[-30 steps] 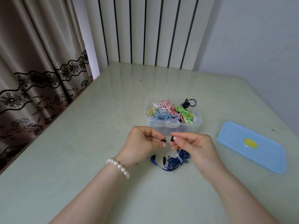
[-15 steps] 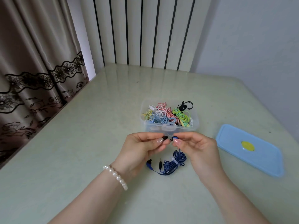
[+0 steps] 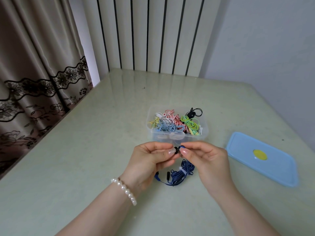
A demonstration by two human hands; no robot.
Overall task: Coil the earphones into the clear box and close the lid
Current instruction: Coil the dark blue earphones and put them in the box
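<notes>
Dark blue earphones (image 3: 180, 174) lie bundled on the pale green table just in front of me, with one earbud lifted. My left hand (image 3: 150, 160) pinches a small black ear tip, and my right hand (image 3: 204, 159) pinches the blue earbud; the two pieces meet between my fingertips. Behind my hands stands the clear box (image 3: 177, 137), lid off, holding several coiled earphones in white, pink, light blue, green and black. Its light blue lid (image 3: 272, 166) with a yellow spot lies flat to the right.
The table (image 3: 85, 159) meets a striped wall panel at the back and a plain wall on the right. A brown curtain (image 3: 34, 74) with lace trim hangs along the left edge. A pearl bracelet (image 3: 125, 189) circles my left wrist.
My hands have drawn together, so the black ear tip and the blue earbud, apart a second ago, now touch. The view has shifted slightly.
</notes>
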